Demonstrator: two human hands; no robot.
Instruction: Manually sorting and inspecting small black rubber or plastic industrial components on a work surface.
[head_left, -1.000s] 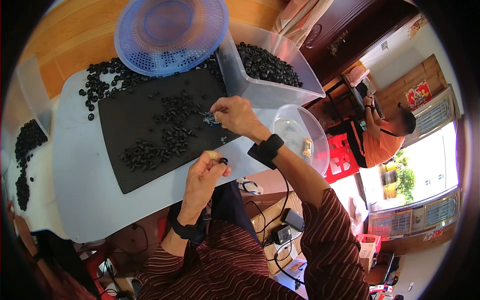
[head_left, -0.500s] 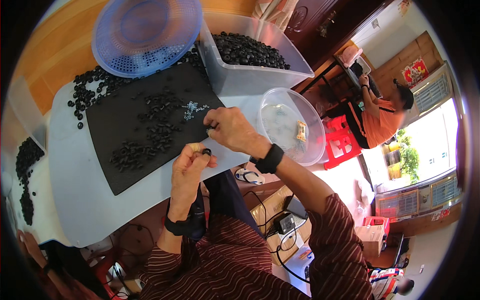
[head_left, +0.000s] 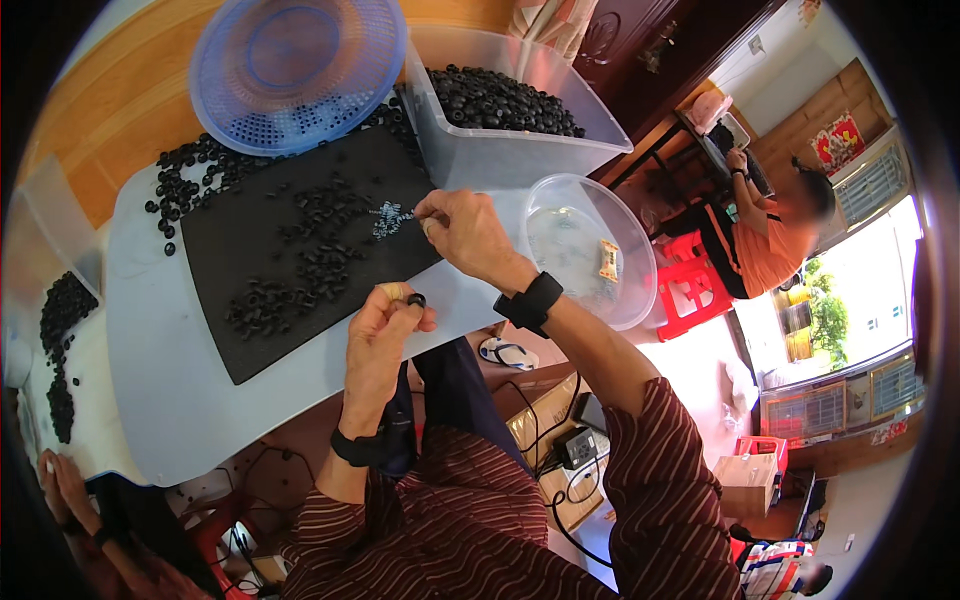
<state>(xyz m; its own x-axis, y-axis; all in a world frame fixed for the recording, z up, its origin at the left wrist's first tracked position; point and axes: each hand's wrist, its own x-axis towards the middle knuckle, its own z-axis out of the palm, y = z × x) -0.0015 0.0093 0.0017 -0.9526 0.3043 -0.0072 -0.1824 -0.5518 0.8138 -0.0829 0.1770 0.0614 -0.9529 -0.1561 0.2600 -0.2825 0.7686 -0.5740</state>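
Note:
My left hand is closed above the table's near edge, pinching a small black ring-shaped part between thumb and finger. My right hand hovers over the right edge of a dark mat. Its thumb and fingertips are pressed together beside a small heap of tiny pale, shiny pieces. Whether they hold one of these pieces is too small to tell. Many small black tubular parts lie scattered across the mat, left of both hands.
A clear bin of black parts stands behind a round clear tub containing a small wrapped packet. A blue perforated basket leans over loose black rings. Another person sits far right; another's hands show lower left.
My right hand has moved from near my left hand, back and slightly upward to the pale pieces. My left hand keeps its black part almost in place. The view has shifted slightly.

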